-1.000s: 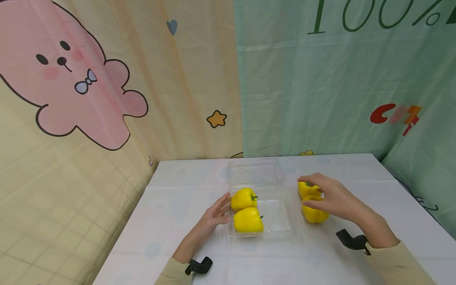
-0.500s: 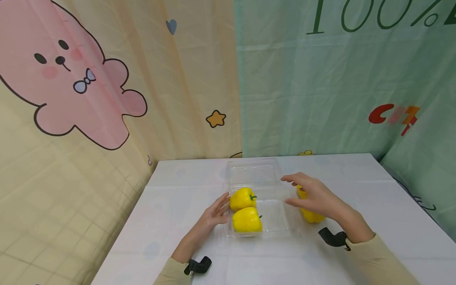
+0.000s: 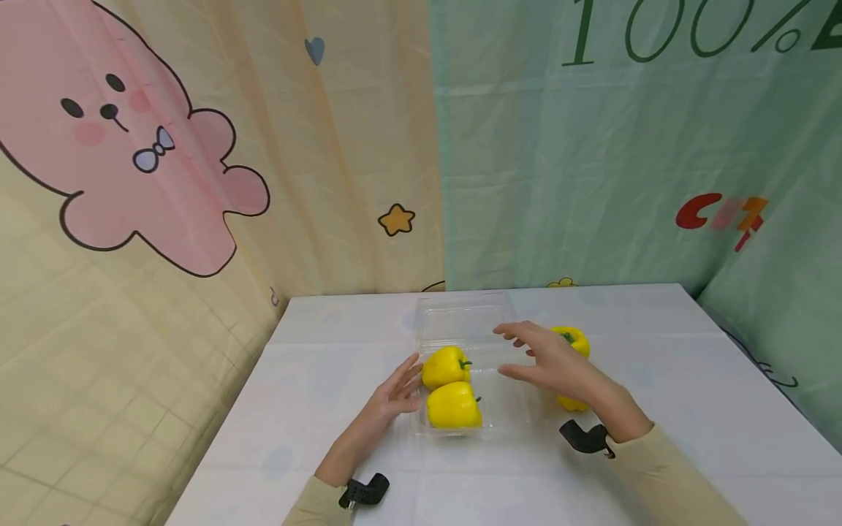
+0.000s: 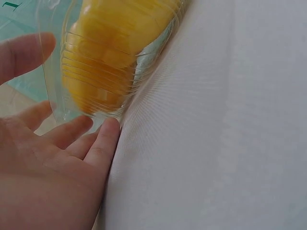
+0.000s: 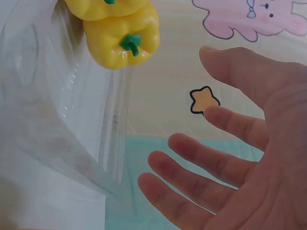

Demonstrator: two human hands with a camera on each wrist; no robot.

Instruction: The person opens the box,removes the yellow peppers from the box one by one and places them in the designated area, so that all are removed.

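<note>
Left hand [image 3: 388, 394]: spread, empty, tub's [image 3: 505, 402] 9 o'clock | right hand [image 3: 555, 365]: spread, empty, over 3 o'clock | two peppers [image 3: 454, 406]: inside

two peppers [image 3: 454, 405] lie left in the container [image 3: 503, 413], two others [image 3: 577, 340] right of it on the table [image 3: 329, 380].

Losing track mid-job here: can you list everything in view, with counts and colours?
Table: 1, white, beneath everything
Container: 1, clear, open on the table
Lid: 1, clear, folded back beyond the container
Boxed peppers: 2, yellow, container's left half
Loose peppers: 2, yellow, right of the container, partly hidden
Backdrop: 1, cream and green with prints, behind the table
Wrist mounts: 2, black, one per wrist
Sleeves: 2, beige, low in the head view
Left hand: 1, bare, at the container's left wall
Right hand: 1, bare, container's right side
</note>
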